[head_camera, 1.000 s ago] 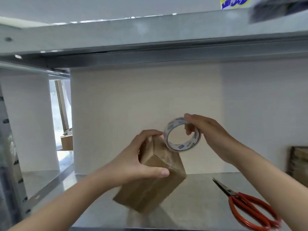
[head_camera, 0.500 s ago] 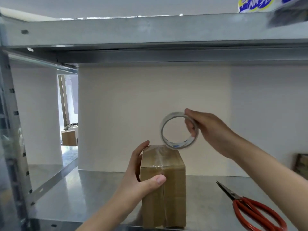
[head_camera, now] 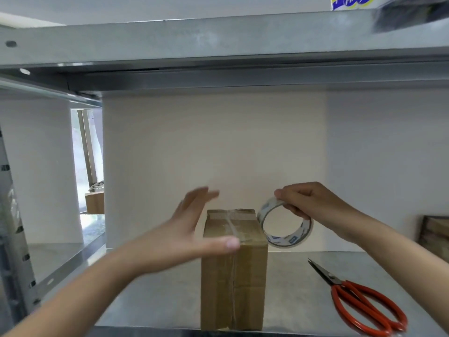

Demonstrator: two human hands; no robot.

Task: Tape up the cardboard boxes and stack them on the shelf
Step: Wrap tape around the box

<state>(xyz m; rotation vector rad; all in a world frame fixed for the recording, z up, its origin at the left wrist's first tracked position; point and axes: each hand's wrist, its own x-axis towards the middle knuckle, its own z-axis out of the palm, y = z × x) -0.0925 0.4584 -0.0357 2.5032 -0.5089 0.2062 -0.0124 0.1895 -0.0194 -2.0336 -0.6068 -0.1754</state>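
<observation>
We are holding our left hand (head_camera: pixel 187 229) open, fingers straight, at the top left of the tall brown cardboard box (head_camera: pixel 233 278). It is blurry, so we cannot tell if the thumb is touching. Our right hand (head_camera: pixel 313 205) is gripping the round roll of clear tape (head_camera: pixel 285 226) by its top, just beside the box's top right corner. The box is standing upright on the shiny grey metal shelf (head_camera: pixel 150 295), with tape running over its top and down its front. Red-handled scissors (head_camera: pixel 359 302) are lying to the right, apart from the box.
</observation>
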